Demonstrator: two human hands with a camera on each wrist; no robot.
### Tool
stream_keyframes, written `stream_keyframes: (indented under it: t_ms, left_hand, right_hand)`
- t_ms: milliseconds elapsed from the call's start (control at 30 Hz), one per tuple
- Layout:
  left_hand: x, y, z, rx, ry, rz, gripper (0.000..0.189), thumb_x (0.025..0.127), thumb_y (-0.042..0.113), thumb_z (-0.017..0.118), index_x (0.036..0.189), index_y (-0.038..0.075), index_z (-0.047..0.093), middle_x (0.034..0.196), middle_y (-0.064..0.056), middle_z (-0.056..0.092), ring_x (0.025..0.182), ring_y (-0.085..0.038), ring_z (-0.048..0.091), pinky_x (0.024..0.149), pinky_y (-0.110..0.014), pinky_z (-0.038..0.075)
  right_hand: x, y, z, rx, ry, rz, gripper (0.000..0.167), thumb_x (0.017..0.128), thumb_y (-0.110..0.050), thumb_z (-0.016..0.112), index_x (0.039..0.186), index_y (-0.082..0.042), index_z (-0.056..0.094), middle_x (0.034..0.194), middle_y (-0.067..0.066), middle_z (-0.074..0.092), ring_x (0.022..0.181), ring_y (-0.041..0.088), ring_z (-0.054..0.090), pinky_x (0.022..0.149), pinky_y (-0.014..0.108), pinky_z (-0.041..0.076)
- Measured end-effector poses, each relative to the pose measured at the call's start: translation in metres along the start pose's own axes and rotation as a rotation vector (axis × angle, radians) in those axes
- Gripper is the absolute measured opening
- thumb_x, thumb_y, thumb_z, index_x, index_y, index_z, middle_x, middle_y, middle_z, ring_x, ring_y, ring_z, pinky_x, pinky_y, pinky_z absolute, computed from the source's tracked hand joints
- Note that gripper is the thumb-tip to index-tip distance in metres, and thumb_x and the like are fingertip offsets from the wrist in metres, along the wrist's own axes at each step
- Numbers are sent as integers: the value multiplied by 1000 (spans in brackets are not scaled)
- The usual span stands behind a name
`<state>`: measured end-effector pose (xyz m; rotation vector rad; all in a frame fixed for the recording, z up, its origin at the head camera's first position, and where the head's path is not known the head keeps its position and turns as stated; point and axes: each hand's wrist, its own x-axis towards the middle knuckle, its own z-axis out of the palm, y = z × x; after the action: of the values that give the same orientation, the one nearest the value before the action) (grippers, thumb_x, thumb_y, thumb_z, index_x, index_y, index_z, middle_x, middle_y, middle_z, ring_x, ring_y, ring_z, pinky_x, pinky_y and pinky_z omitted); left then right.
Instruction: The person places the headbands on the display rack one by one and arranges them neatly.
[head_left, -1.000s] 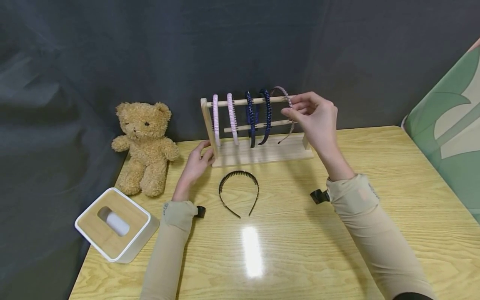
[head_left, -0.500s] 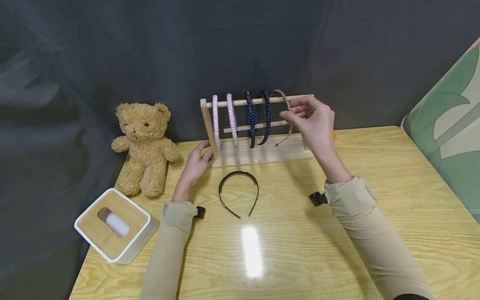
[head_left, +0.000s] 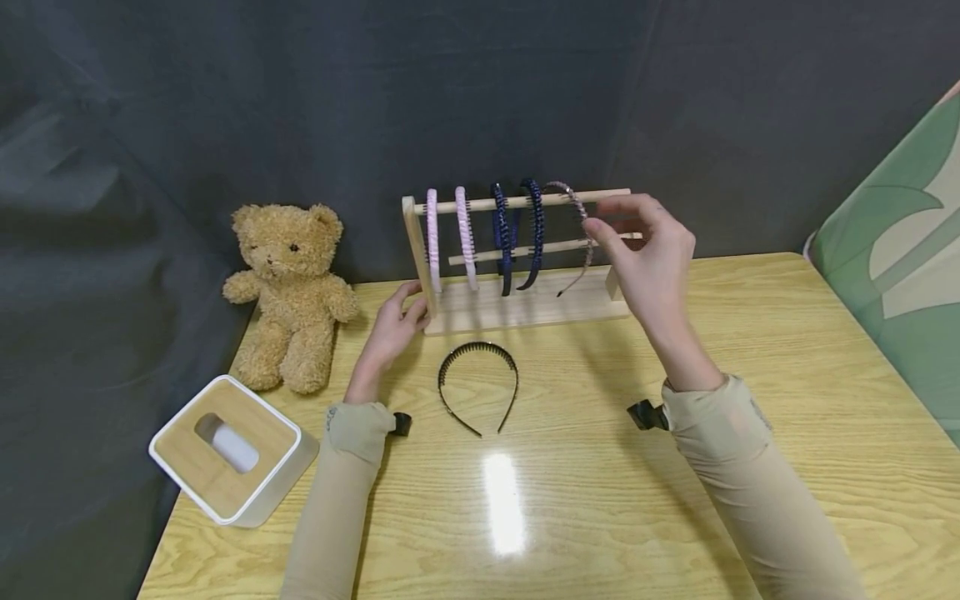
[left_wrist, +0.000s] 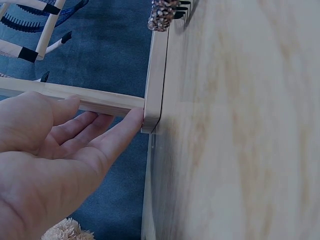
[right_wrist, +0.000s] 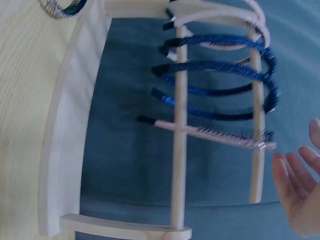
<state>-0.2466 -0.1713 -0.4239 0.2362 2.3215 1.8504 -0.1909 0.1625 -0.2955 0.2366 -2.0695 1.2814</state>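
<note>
A wooden headband rack [head_left: 517,312] stands at the back of the table. My left hand [head_left: 395,323] grips the lower part of its left post [left_wrist: 107,102], thumb on one side and fingers on the other. A thin pinkish glittery headband [right_wrist: 215,136] hangs at the right end of the rack's bars. Beside it is my right hand [right_wrist: 302,192], its fingers apart from the band and holding nothing. Two pink headbands, the left one [head_left: 432,242] near the post, and two dark blue ones, including a braided one [head_left: 536,233], hang farther left.
A black toothed headband [head_left: 477,345] lies on the table in front of the rack. On the left sit a teddy bear [head_left: 292,283] and a white tissue box with a wooden lid [head_left: 225,492]. A dark curtain [head_left: 360,100] hangs behind.
My right hand has let go of the pinkish headband and drawn off to the right; the band stays on the bars. My left hand keeps its place at the post.
</note>
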Motion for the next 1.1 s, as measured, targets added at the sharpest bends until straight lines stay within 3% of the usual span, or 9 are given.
stream_keyframes:
  t_ms: [200,300,600,867,1100]
  left_hand:
    - [0,0,0,2,5,-1,49,118,11,42,164,-2,34,163,-27,37,140,-43,54,115,-41,52]
    - [0,0,0,-4,3,-2,49,118,11,42,165,-3,34,163,-27,36,140,-43,53,116,-41,51]
    - [0,0,0,-2,3,-4,49,118,11,42,164,-3,34,163,-28,37,140,-43,54,115,-41,52]
    - [0,0,-1,11,8,-7,49,118,11,42,164,-2,35,162,-28,38,138,-43,55,114,-40,53]
    - [0,1,0,33,9,-9,50,118,12,42,165,-2,32,167,-24,34,139,-42,55,114,-38,53]
  right_hand:
    - [-16,-17,-7,-6,-83,-55,21,97,-10,83,115,0,79,110,8,78,93,1,70,84,13,59]
    - [-24,-19,-5,-14,-146,-69,22,96,-7,84,116,1,79,112,9,78,95,8,73,87,17,61]
    - [-54,-8,17,-2,-366,-40,27,93,-6,87,117,2,77,113,15,77,95,29,76,84,47,68]
    - [-73,19,43,-6,-524,-1,28,91,-6,88,113,7,76,111,20,77,91,33,77,81,42,69]
    - [-82,41,65,-76,-681,36,32,90,-8,88,112,11,74,111,24,76,88,34,77,78,37,69]
